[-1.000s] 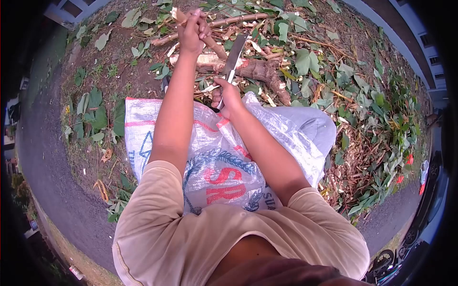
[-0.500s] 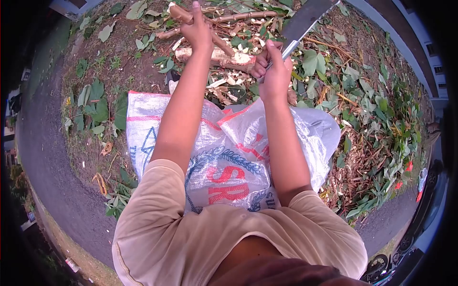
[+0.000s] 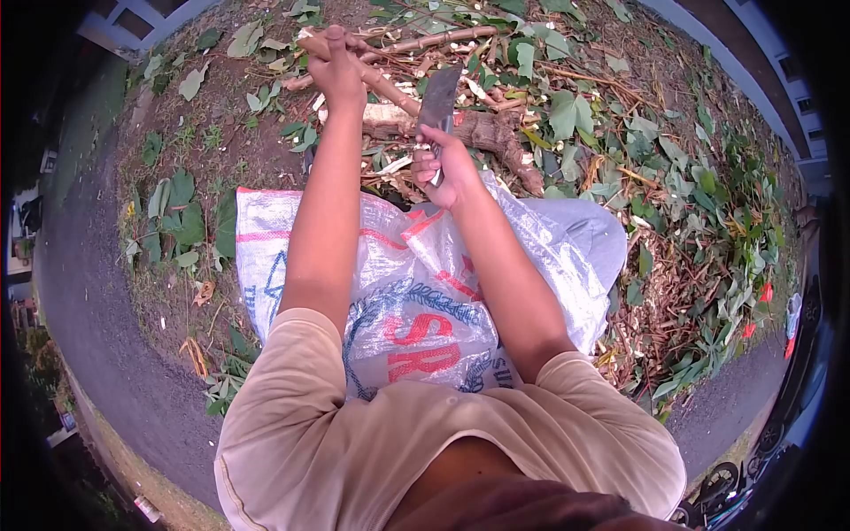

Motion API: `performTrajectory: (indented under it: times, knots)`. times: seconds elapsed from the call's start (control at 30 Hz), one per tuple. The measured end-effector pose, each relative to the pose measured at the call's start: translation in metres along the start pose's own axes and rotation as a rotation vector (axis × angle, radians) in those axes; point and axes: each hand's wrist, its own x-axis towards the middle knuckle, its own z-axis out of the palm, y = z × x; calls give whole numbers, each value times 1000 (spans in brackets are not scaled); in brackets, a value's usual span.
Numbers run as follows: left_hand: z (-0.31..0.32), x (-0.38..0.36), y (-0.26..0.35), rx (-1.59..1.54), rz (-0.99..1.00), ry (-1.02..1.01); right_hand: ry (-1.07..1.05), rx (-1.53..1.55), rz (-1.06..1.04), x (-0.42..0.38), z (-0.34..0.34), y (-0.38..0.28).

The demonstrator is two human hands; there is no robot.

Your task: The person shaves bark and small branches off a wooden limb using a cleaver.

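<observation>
My left hand [image 3: 340, 78] is wrapped round a peeled-looking brown branch [image 3: 390, 90], which slants down to the right. The branch's lower end reaches a thick log [image 3: 489, 133] lying on the ground, its bark rough on the right and pale cut wood on the left. In my right hand [image 3: 448, 170] is a machete [image 3: 440, 99], its broad dark blade pointing up and away. The blade overlaps the log in this view, close beside the branch's end. My right fingers close round the handle and hide most of it.
A printed woven sack [image 3: 416, 310] covers my lap. Pale wood chips [image 3: 390, 161], another long branch [image 3: 443, 39] and large green leaves [image 3: 571, 115] lie about the log. To the right is a leafy heap of cuttings [image 3: 699, 230]. Paved road [image 3: 97, 310] runs along the left.
My right hand has brought the machete down and left from a raised position to the log. My left hand, with the branch, has shifted slightly left and down.
</observation>
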Motion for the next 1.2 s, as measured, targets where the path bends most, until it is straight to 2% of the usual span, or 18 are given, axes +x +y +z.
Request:
performTrajectory:
  times: [0.1,0.2,0.23,0.3,0.37,0.43,0.47,0.57,0.67,0.77,0.83,0.93,0.97,1.03,1.07,1.13,1.17,1.2]
  knots:
    - [-6,-9,2,-21,-112,31,-341,337,96,-34,5,-38]
    - [3,-6,9,-96,-173,-148,-54,-235,-501,-64,36,-39]
    - [7,-3,9,-116,-167,-231,-52,-238,-503,-56,38,-32]
    - [10,-4,13,-175,-206,-252,75,-238,-1087,-25,30,-11]
    - [0,0,16,-166,-343,-383,63,-136,-959,17,-4,30]
    - [3,3,16,-196,-341,-435,172,-280,-125,12,-3,42]
    - [0,3,16,-238,-371,-431,85,-228,-23,13,-9,42]
    - [-8,1,22,-321,-410,-452,93,-175,-52,19,-12,44]
    - [7,1,17,175,-232,-108,29,-78,-16,19,-12,37]
    - [15,1,20,55,-178,277,-47,121,59,3,-7,0]
    - [9,1,18,91,-207,317,-229,534,172,-21,2,-29]
    - [15,-5,18,-58,-154,227,-62,-125,-439,-50,30,-25]
    - [16,-7,16,-60,-154,234,-60,-131,-436,-41,31,-19]
    - [21,-6,16,-53,-180,193,32,-237,-1071,-12,22,0]
    - [23,-7,17,-43,-181,167,33,-240,-1150,5,10,18]
    - [31,-10,22,-36,-185,122,88,-342,-755,18,-5,51]
    - [34,-12,23,-21,-196,90,165,-421,-313,22,-8,53]
    - [21,-6,15,-33,-172,108,139,-411,-272,24,-13,54]
